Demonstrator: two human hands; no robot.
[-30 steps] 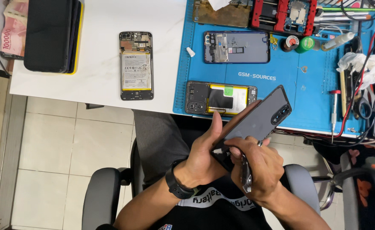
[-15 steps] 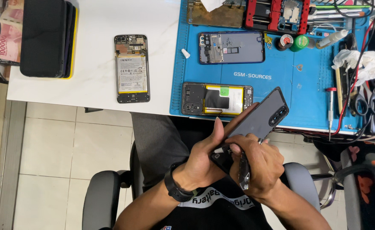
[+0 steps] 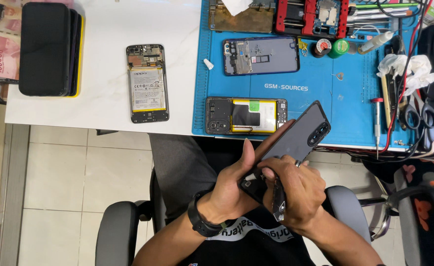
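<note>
My left hand (image 3: 234,184) grips the lower end of a dark phone (image 3: 296,140), which points up and to the right with its camera cluster at the far end. My right hand (image 3: 298,189) is closed around a small dark tool (image 3: 278,199) pressed at the phone's bottom edge, above my lap. A black watch sits on my left wrist. On the blue work mat (image 3: 325,93) lie two opened phones: one showing a yellow-edged battery (image 3: 246,116) close to my hands, another bare frame (image 3: 260,55) farther back.
A third opened phone with a white battery (image 3: 148,83) lies on the white table (image 3: 103,59). A stack of black phones (image 3: 47,48) and banknotes (image 3: 5,54) sit far left. Screwdriver (image 3: 377,120), scissors (image 3: 419,116), cables and a red clamp jig (image 3: 310,15) crowd the right. Chair armrests flank me.
The view has drifted slightly, so the table things sit a little left and higher. Both hands keep hold of the phone and tool in nearly the same pose.
</note>
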